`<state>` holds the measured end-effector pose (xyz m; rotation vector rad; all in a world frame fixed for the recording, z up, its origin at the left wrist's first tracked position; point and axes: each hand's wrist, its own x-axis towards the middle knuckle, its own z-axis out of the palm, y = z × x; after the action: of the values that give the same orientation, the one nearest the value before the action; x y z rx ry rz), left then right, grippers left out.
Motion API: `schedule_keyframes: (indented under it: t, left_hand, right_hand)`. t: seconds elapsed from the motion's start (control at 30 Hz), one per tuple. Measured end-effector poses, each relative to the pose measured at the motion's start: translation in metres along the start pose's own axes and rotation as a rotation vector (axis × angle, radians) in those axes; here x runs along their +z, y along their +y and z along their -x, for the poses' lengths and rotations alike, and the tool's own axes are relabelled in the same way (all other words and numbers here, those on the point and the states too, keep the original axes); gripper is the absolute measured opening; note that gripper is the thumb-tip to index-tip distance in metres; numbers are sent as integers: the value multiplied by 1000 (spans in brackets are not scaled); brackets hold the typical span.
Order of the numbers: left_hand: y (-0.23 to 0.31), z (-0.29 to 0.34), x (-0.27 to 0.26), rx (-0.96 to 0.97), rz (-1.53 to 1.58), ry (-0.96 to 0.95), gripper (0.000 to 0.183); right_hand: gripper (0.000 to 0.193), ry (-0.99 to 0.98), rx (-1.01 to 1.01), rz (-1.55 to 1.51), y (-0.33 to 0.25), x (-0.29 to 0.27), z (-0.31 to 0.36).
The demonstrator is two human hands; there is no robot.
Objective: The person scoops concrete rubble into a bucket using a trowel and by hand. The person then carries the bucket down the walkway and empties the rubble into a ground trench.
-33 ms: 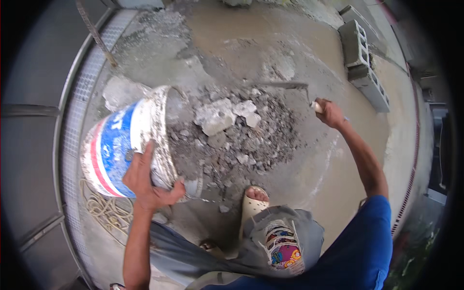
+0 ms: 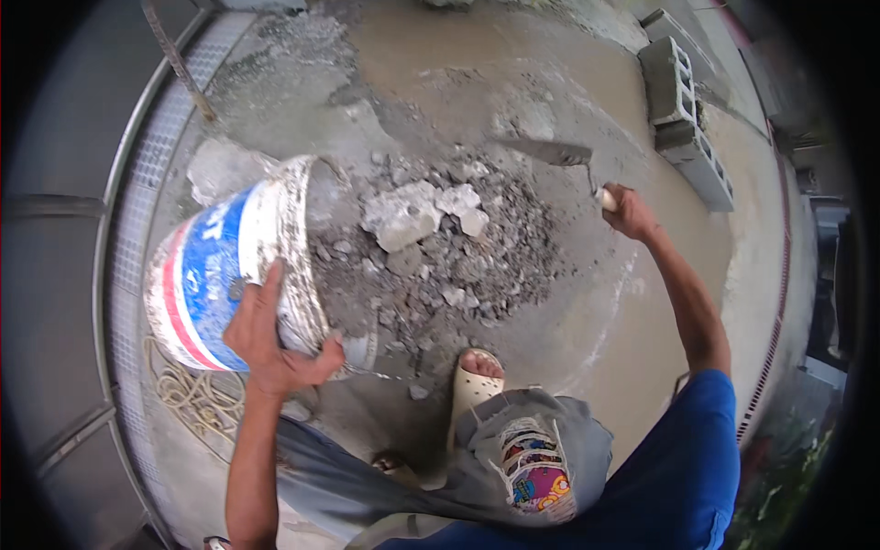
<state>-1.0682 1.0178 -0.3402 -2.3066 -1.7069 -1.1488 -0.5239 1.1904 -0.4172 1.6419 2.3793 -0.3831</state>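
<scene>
Your left hand (image 2: 275, 344) grips the rim of a tipped blue, red and white bucket (image 2: 229, 275), its mouth facing a pile of grey rubble (image 2: 440, 247) on the wet concrete floor (image 2: 568, 110). Your right hand (image 2: 628, 213) holds a trowel (image 2: 555, 153) at the pile's far right edge, with concrete blocks (image 2: 683, 105) lying farther right.

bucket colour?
Bucket: white with blue and red bands, smeared with grey mortar. Head view.

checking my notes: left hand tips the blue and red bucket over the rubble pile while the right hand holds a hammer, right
Not quite. The head view shows the right hand holding a trowel, not a hammer. The left hand does tip the blue and red bucket over the rubble pile.
</scene>
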Motion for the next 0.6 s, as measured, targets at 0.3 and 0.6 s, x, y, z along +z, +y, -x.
schedule_keyframes:
  t: [0.3, 0.6]
  left_hand:
    - [-1, -4, 8, -4, 64, 41, 77]
    - [0, 2, 11, -30, 60, 67, 78]
  right_hand:
    - [27, -171, 425, -418, 3, 43, -1]
    - [17, -191, 44, -562, -143, 90, 23]
